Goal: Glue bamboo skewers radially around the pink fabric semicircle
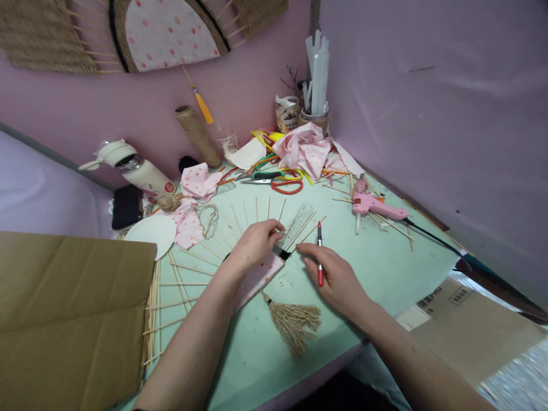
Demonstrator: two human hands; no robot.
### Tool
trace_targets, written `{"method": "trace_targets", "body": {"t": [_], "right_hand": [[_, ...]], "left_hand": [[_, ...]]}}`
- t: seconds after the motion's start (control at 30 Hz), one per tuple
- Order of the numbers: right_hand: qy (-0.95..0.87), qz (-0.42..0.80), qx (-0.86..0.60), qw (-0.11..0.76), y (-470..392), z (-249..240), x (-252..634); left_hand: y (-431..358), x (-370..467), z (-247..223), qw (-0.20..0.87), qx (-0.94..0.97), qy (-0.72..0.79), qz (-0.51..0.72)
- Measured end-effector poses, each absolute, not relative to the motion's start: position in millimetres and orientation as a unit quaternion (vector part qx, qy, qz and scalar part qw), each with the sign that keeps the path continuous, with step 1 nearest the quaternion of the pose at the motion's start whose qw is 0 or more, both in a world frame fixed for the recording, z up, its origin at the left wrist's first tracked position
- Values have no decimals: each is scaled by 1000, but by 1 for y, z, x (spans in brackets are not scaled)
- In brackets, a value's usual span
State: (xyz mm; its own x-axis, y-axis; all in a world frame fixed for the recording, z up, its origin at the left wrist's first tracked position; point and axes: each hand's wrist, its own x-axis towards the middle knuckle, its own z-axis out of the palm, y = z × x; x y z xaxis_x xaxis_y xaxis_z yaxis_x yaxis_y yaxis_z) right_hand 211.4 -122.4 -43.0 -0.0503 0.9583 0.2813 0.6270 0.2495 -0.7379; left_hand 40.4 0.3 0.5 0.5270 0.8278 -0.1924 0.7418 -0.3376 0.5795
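My left hand (256, 242), fingers curled together, rests over the black-edged rim of a pink dotted half-round piece (261, 277); what its fingertips hold is hidden. Thin sticks (197, 283) fan out from that piece. A clear ruler (298, 224) lies just beyond the fingertips. My right hand (338, 279) has a red marker (320, 257) tucked between its fingers, and its forefinger reaches to the near end of a loose stick (310, 230). Below the half-round piece lies a twine tassel (294, 321).
A pink glue gun (379, 206) with a black cord lies at the right. Scissors (286, 184), pink cloth (303, 149) and jars stand or lie at the back. A white bottle (141, 171) leans at the left, behind a cardboard sheet (72, 314).
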Motion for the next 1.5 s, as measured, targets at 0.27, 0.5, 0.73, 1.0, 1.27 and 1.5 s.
{"method": "trace_targets", "body": {"t": [0.27,0.5,0.73,1.0,1.27,1.5], "right_hand": [[-680,229,-579,387,-122,-45,211],[-680,230,-581,383,-122,-42,212],[-678,231,-583,384,-122,-44,212],[-674,240,-586,380,-121,-43,212],[-671,244,-587,382,-120,-43,212],[-670,245,-588,382,-120,-43,212]], "left_hand": [[-1,43,0,292,820,489,62],[-2,44,0,284,831,474,68],[-2,44,2,293,828,473,68],[-2,43,1,297,828,471,69],[-2,44,2,300,825,473,70],[-3,45,1,277,836,470,61]]}}
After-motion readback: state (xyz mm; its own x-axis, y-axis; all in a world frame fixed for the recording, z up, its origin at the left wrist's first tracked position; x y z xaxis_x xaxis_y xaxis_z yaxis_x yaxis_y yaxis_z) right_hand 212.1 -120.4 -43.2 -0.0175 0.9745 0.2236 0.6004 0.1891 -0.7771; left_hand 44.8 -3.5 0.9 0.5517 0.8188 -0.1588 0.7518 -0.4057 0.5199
